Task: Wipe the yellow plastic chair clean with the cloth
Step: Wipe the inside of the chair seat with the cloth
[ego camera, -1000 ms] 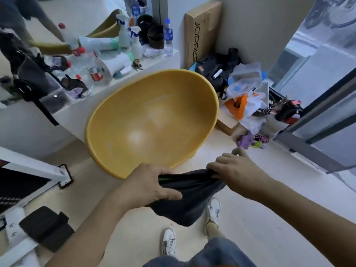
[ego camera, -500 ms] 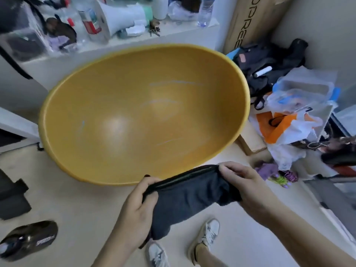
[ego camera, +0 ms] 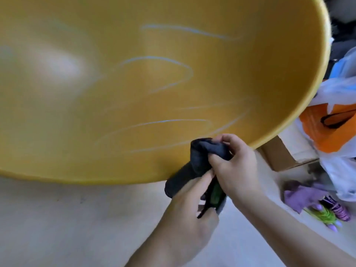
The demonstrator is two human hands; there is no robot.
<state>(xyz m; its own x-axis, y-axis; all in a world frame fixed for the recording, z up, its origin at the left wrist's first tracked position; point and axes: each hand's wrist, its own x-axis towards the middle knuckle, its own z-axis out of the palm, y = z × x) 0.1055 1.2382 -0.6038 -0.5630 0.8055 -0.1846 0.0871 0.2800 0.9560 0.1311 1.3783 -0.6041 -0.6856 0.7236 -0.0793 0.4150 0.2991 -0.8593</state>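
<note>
Pale beige flooring (ego camera: 67, 224) is seen beneath everything, with clutter gathered along the right edge: a cardboard box (ego camera: 285, 158), an orange and white plastic bag (ego camera: 335, 130), a purple cloth (ego camera: 300, 195) and some small purple and green items (ego camera: 327, 214) lying on the floor beside it. Most of the view is filled by the yellow plastic chair (ego camera: 134, 74), whose curved inner shell is crossed by thin pale blue scribbled lines (ego camera: 169, 74). A glossy highlight is visible on the shell's left part. At the lower rim of the shell, a dark cloth (ego camera: 194, 162) is bunched up and held against the yellow surface. The cloth is gripped by both hands: the right hand (ego camera: 235, 166) is curled round its upper part just inside the rim, while the left hand (ego camera: 190, 214) is closed on its lower end, where a strip of green edging is seen between the fingers
</note>
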